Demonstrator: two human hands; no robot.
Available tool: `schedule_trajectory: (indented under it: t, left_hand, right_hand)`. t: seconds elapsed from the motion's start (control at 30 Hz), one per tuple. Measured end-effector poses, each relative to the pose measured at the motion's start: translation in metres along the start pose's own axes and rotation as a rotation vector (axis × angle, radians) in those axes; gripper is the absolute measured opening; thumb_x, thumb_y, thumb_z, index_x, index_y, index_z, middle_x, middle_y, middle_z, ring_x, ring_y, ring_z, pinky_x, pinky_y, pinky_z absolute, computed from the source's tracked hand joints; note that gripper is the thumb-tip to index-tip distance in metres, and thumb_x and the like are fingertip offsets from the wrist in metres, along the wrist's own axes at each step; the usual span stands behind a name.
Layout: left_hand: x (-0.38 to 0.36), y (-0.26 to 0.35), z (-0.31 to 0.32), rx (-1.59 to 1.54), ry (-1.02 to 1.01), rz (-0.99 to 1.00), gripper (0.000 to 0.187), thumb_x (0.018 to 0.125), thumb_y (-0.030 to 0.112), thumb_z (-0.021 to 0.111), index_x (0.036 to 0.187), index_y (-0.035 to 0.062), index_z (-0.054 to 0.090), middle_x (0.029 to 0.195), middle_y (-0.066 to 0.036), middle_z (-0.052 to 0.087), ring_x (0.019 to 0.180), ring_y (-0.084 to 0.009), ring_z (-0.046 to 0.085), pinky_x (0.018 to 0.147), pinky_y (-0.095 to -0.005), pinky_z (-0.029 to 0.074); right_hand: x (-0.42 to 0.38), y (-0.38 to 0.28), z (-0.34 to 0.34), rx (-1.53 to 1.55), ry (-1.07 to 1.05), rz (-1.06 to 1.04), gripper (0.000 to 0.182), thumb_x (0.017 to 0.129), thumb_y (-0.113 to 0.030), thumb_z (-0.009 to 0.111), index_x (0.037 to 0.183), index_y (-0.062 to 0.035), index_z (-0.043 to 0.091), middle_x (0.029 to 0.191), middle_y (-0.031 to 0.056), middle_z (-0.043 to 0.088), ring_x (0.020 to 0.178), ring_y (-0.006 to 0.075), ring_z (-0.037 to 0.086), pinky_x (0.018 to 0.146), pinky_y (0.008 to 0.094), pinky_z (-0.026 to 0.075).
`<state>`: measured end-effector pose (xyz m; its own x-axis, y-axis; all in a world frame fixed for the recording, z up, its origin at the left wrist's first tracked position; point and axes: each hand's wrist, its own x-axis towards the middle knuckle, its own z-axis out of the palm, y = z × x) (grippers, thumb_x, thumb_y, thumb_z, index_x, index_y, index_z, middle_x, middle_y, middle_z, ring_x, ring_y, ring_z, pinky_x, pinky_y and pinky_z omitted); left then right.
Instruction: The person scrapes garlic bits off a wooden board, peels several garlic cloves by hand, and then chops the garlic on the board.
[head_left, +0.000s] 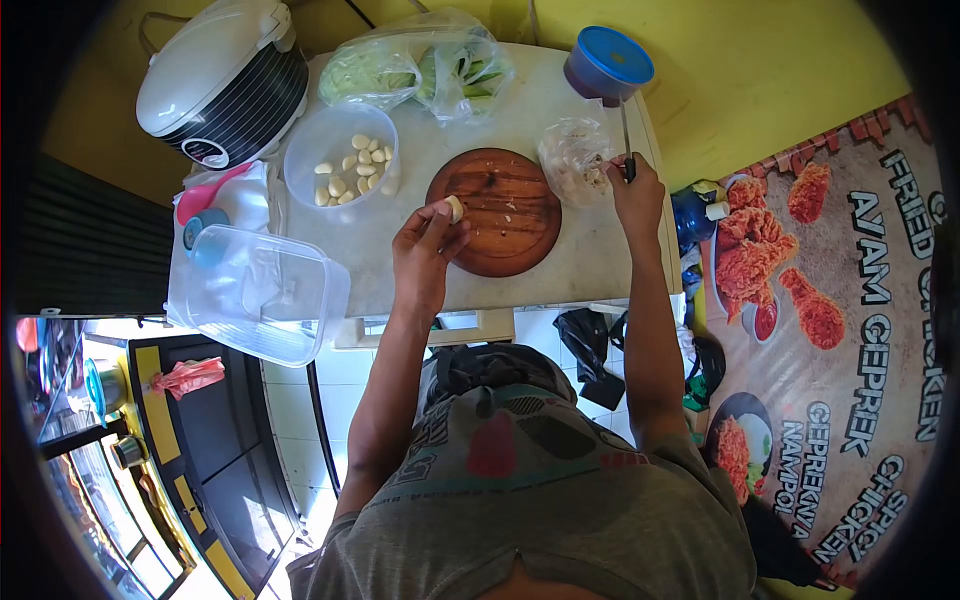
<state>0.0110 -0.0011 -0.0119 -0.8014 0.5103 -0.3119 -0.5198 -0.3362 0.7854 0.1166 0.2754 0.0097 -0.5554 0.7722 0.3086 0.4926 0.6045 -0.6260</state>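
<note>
Pinched between the fingertips of my left hand (428, 240) is a pale garlic clove (455, 208), held over the left edge of a round wooden cutting board (490, 250). A few small scraps lie on the board. My right hand (637, 190) grips the dark handle of a knife (626, 130), its blade pointing away from me. That hand is beside a clear plastic bag (572, 160) with garlic-like pieces in it. Left of the board, a round clear bowl (300, 150) contains several peeled garlic cloves (360, 165).
A rice cooker (225, 85) stands at the back left, near a pink spoon (208, 192) and a clear rectangular container (265, 300). Bagged green vegetables (420, 75) lie along the back. A blue-lidded tub (610, 62) sits at the back right corner.
</note>
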Motion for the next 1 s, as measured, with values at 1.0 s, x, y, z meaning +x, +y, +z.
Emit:
schedule_trajectory:
  t: [1.0]
  left_hand:
    - [0.008,0.002,0.048,0.211,-0.218,0.118,0.031,0.090,0.008,0.068,0.117,-0.0026,0.055,0.102,-0.011,0.068,0.093,-0.0143,0.065,0.082,-0.0277,0.053]
  right_hand:
    - [-0.082,-0.075,0.016,0.710,-0.473,-0.081,0.028,0.098,-0.022,0.058,0.117,-0.0003,0.060,0.088,0.0109,0.068,0.075,0.0129,0.067,0.067,0.0270,0.049]
